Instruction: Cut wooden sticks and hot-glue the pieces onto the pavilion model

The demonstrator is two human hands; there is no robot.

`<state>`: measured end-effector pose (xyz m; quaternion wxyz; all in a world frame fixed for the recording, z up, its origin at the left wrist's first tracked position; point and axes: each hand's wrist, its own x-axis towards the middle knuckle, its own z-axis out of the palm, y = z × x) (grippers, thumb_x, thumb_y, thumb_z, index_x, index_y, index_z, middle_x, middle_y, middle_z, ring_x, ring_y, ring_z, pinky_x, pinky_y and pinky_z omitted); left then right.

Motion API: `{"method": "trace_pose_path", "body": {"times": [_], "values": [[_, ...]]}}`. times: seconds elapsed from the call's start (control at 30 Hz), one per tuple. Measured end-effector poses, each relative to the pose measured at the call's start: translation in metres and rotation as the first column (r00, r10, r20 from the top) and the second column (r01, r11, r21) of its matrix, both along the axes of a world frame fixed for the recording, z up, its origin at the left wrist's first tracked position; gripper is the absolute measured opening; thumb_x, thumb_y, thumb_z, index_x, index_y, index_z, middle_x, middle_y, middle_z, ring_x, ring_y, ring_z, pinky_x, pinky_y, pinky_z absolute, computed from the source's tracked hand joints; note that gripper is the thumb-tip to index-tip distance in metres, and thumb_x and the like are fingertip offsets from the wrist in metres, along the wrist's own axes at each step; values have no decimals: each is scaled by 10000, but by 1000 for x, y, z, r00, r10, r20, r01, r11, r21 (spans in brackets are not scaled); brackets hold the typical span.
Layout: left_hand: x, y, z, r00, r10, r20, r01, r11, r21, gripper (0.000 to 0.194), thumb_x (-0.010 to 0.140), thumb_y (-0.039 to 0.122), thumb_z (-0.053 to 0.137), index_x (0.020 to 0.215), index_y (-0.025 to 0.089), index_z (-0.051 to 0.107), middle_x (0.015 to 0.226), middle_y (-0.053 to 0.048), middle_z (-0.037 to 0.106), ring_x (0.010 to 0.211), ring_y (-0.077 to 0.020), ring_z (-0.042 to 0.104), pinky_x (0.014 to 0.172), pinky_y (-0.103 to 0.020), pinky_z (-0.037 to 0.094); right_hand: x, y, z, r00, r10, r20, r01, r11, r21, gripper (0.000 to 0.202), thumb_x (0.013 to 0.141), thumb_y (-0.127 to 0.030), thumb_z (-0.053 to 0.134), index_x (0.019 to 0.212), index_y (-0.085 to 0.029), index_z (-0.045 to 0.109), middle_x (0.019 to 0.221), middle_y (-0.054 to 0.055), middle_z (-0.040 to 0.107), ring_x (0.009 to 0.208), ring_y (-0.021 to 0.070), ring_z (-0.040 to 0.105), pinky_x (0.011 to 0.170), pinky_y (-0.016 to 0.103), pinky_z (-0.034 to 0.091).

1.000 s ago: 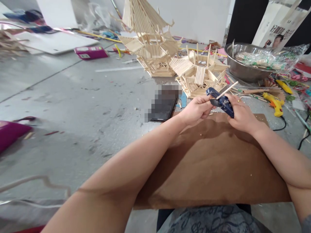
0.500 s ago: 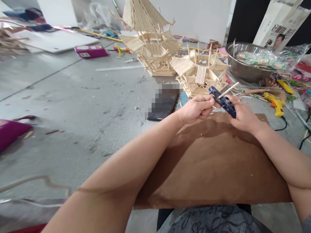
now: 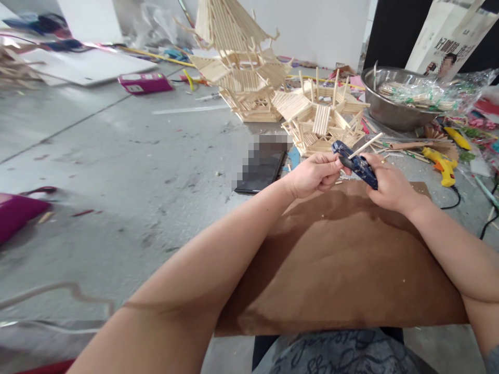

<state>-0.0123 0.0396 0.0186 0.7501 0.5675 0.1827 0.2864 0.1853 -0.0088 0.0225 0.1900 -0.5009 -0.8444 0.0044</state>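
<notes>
My right hand (image 3: 390, 182) is closed around a scuffed dark blue hand tool (image 3: 364, 171), whose exact kind I cannot make out. A thin round wooden stick (image 3: 366, 145) slants across the tool, its free end pointing up and to the right. My left hand (image 3: 317, 174) pinches at the tool's far left side, where the stick's lower end seems to be. The fingertips hide that end. Just beyond both hands stands a low, many-sided wooden stick structure (image 3: 323, 120) with upright posts and slatted roof panels.
A brown board (image 3: 351, 270) lies below my forearms. Left of my hands is a black phone-like slab (image 3: 261, 169). Behind stands a tiered stick pagoda (image 3: 249, 78). At right are a metal bowl (image 3: 397, 114) of bagged sticks and a corded yellow glue gun (image 3: 444, 166).
Both hands and the tool have shifted very slightly left. The grips stay the same, and the stick still slants across the tool.
</notes>
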Motion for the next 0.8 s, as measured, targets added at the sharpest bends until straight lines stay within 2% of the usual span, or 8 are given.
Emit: {"method": "trace_pose_path", "body": {"times": [0.2, 0.43, 0.8], "values": [[0, 1, 0, 1000, -24, 3, 24, 1000, 4, 209, 718, 334, 587, 730, 128, 555, 399, 99, 210, 341, -18, 138, 349, -145, 122, 0, -1, 2, 999, -28, 27, 29, 999, -36, 606, 656, -174, 452, 1248, -152, 325, 1194, 142, 505, 1077, 282, 492, 835, 427, 437], [0, 1, 0, 1000, -29, -5, 29, 1000, 6, 227, 705, 347, 600, 726, 125, 556, 402, 98, 214, 342, -17, 141, 346, -146, 123, -3, -2, 4, 997, -43, 59, 45, 998, -39, 513, 673, -191, 448, 1181, -169, 390, 1118, 125, 547, 1031, 274, 512, 812, 415, 444], [0, 1, 0, 1000, -14, -7, 14, 1000, 5, 229, 722, 347, 592, 706, 126, 536, 394, 100, 228, 337, -16, 146, 341, -143, 124, -5, -3, -3, 988, -116, 101, 118, 993, -19, 442, 721, -246, 416, 1142, -119, 453, 1051, 149, 610, 895, 275, 588, 721, 377, 463]]}}
